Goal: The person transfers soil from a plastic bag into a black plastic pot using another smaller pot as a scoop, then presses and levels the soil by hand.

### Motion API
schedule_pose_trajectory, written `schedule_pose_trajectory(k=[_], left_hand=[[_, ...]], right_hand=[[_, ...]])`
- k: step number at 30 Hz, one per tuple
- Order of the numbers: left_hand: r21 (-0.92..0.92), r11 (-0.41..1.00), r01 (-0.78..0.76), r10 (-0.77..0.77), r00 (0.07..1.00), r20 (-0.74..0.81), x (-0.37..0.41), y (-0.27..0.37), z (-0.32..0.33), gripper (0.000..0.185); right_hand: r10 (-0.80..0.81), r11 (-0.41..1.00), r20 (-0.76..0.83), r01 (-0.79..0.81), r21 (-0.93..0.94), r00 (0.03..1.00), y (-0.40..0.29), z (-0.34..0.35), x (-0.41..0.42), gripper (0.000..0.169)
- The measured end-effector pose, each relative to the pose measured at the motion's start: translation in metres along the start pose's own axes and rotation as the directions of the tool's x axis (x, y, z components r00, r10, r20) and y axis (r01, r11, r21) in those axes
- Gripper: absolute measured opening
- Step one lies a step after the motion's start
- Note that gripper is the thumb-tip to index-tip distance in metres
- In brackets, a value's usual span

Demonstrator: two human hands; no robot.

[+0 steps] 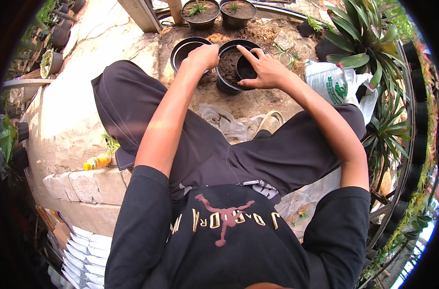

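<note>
Two black plastic pots stand side by side on the ground before me. The left pot (178, 54) looks dark inside, with a second rim nested in it. Soil fills part of the right pot (229, 88), and a small black pot (243, 68) sits in it, toward the right side. My right hand (268, 70) spans this small pot, thumb at its near edge and fingers over the far side. Curled at the place where the two large pots' rims meet is my left hand (202, 57); its fingertips are hidden beneath it.
Two potted seedlings (200, 12) stand beyond, beside a wooden post (140, 14). At right are a white printed sack (326, 81) and a broad-leaved plant (356, 39). Clear plastic sheeting (223, 121) lies between my legs. A yellow bottle (97, 161) lies left, near pale blocks (84, 186).
</note>
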State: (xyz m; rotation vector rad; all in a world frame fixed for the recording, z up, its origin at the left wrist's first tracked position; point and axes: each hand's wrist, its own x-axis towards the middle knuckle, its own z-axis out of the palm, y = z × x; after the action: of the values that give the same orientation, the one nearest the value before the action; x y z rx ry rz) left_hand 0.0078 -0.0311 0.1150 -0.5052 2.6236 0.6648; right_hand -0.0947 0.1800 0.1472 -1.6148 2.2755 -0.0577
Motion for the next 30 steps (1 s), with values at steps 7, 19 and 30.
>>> schedule_pose_trajectory(k=[7,19,30], left_hand=[[-0.069,0.998,-0.014,0.015,1.000,0.011,-0.007,-0.005,0.002,0.043],[-0.102,0.992,-0.079,0.077,0.997,-0.022,-0.007,-0.013,0.006,0.045],[-0.148,0.983,-0.107,0.096,0.992,-0.080,0.001,-0.021,0.010,0.037]], right_hand=[[0.163,0.978,-0.156,-0.139,0.153,0.974,0.017,-0.023,0.028,0.104],[0.389,0.920,-0.507,-0.357,0.164,0.769,-0.018,0.065,0.025,0.090],[0.209,0.977,-0.712,-0.112,0.181,0.670,-0.027,0.014,0.024,0.082]])
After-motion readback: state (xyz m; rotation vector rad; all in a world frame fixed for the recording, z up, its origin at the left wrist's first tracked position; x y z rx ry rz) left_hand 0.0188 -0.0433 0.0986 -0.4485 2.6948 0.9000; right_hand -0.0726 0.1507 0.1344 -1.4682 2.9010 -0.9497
